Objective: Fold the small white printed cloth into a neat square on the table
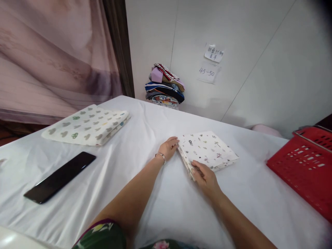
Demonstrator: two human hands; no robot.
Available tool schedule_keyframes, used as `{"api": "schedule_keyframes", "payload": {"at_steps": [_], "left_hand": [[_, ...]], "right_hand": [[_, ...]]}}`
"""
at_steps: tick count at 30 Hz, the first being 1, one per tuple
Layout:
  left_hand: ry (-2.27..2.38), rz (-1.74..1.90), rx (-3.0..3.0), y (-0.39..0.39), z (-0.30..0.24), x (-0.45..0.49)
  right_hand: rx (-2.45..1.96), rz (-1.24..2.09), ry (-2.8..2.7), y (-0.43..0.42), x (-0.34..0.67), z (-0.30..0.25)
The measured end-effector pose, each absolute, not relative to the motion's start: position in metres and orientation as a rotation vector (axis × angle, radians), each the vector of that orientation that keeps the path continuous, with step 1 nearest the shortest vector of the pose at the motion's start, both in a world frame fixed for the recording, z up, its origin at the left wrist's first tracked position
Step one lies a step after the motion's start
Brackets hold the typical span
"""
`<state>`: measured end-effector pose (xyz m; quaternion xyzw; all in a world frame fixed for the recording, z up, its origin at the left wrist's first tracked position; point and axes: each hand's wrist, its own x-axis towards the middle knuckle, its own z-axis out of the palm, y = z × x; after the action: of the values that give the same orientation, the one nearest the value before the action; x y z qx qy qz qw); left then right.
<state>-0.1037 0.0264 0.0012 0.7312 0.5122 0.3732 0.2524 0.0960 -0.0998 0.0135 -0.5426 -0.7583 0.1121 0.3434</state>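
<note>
A folded white cloth with small printed motifs (209,149) lies on the white-covered table (145,193). My left hand (169,147), with a bracelet at the wrist, rests against the cloth's left edge, fingers curled onto it. My right hand (204,175) grips the cloth's near corner, fingers pinched on its layered edge.
A second folded cloth with grey and green shapes (86,125) lies at the far left. A black phone (60,177) lies near the left front. A red plastic basket (306,166) stands at the right. A pile of folded clothes (164,86) sits against the wall, below paper notes (210,64).
</note>
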Motion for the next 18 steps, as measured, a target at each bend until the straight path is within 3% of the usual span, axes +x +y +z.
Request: {"api": "schedule_keyframes", "payload": {"at_steps": [6,18], "left_hand": [[1.631,0.867,1.605,0.015,0.011,-0.097],[1.376,0.772,1.359,0.018,0.004,-0.09]], "right_hand": [[-1.555,0.481,-1.968,-0.067,0.088,0.042],[-1.74,0.169,-2.137,-0.034,0.058,0.038]]}}
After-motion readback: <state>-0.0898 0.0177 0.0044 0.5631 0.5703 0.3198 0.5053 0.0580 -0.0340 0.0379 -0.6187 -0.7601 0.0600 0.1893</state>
